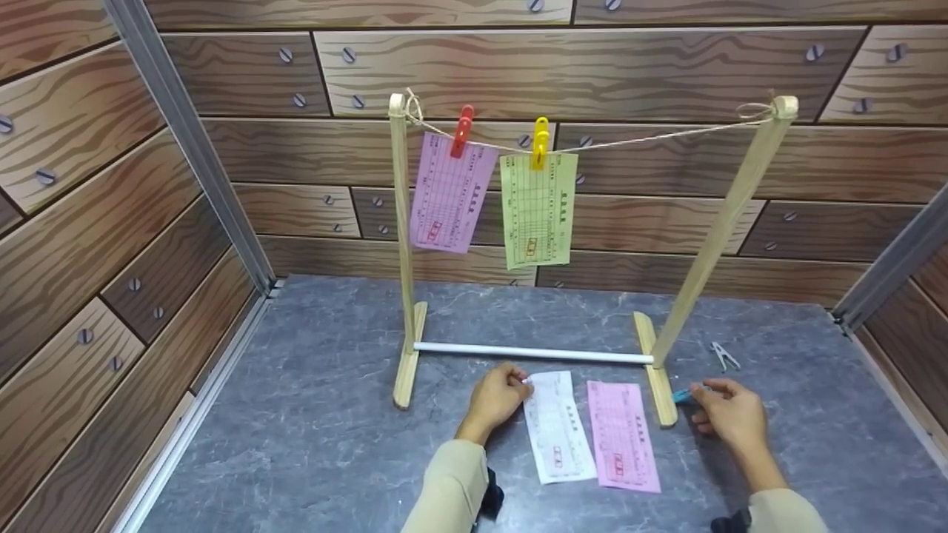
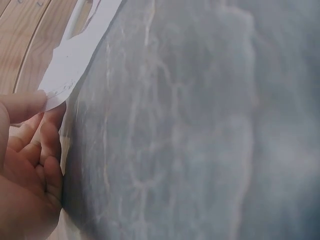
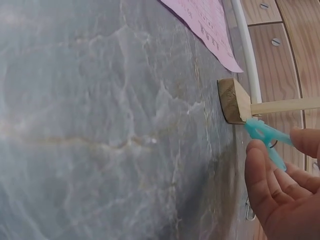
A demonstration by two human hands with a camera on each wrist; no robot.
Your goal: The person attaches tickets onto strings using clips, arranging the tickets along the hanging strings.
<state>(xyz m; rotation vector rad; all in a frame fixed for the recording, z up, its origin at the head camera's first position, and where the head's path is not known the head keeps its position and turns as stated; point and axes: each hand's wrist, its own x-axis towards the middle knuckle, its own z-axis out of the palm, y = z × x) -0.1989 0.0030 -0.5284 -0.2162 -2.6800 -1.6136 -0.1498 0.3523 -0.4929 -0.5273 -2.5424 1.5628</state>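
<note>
1. A grey table holds a wooden stand.
2. A long white paper slip with a red box lies in front of it; the left hand pinches its far left corner.
3. The right hand pinches a blue clothespin by the stand's foot; only the right wrist view shows its wire spring.

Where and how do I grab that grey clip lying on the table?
The grey clip is probably best pinched by its two legs, coming from the near side, where the right hand is. Those legs lie spread apart on that side, so squeezing them together should open the other end.
</note>
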